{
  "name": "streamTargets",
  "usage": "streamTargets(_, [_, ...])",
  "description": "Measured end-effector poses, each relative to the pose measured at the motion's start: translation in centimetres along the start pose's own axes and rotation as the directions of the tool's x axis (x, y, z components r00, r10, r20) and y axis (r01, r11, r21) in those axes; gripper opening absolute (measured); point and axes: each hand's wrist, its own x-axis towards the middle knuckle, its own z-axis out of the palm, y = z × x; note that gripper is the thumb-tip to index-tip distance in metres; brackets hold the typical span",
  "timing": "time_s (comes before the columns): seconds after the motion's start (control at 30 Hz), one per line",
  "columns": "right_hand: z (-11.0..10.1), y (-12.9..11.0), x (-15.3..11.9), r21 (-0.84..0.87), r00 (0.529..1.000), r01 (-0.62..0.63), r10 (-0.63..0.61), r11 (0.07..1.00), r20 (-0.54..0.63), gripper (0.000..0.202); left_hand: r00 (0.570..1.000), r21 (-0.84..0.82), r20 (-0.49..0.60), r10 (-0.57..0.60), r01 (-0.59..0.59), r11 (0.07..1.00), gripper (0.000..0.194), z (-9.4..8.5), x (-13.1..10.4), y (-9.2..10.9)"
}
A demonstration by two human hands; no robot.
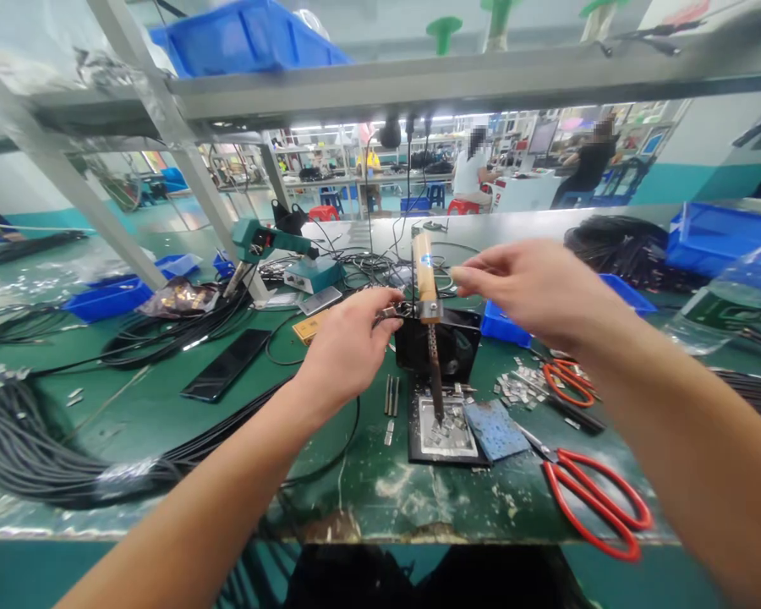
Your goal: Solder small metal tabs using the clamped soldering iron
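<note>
A soldering iron (426, 279) with a wooden handle stands upright in a clamp on a black stand (412, 423), tip down over a shallow metal tray (426, 404) of small metal pieces. To its left, my left hand (352, 342) is closed in a pinch around something small and dark that I cannot make out. My right hand (520, 283) is right of the wooden handle, thumb and fingers pressed together; whatever they hold is too small to name. A blue sponge (495, 430) lies beside the tray. Red-handled scissors (593, 495) rest near the front edge.
Bundled black cables (51, 448) cover the left side. A dark phone (228, 364) lies behind them. Loose metal pieces (523, 385) and a second red-handled tool (569, 381) are at right, near a clear plastic bottle (716, 304). A shelf beam (418, 89) crosses overhead. People sit farther back.
</note>
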Motion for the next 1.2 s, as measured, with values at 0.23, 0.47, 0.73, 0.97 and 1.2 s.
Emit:
streamTargets(0.23, [3.0,-1.4,2.8,0.003,0.964,0.0,0.0,1.0,0.264,0.044,0.978,0.275,0.144,0.15,-0.186,0.943,0.008,-0.1,1.6,1.0])
streamTargets(0.47, [2.7,-2.1,2.2,-0.091,0.964,0.018,0.007,0.996,0.267,0.046,0.95,0.313,0.225,0.217,-0.282,0.907,0.014,-0.5,2.1,1.1])
streamTargets(0.73, [2.8,-2.8,2.0,-0.197,0.968,0.08,-0.029,0.977,0.248,0.043,0.91,0.284,0.189,0.369,-0.411,0.866,0.012,0.3,2.2,-0.6])
streamTargets(0.97, [2.7,-2.7,2.0,-0.216,0.97,0.09,-0.037,0.972,0.239,0.042,0.88,0.305,0.142,0.454,-0.475,0.825,0.011,1.0,1.8,-1.3])
streamTargets(1.2, [3.0,-2.7,2.0,-0.2,0.975,0.085,-0.04,0.976,0.22,0.042,0.9,0.306,0.123,0.418,-0.434,0.847,0.01,1.7,1.5,-1.5])
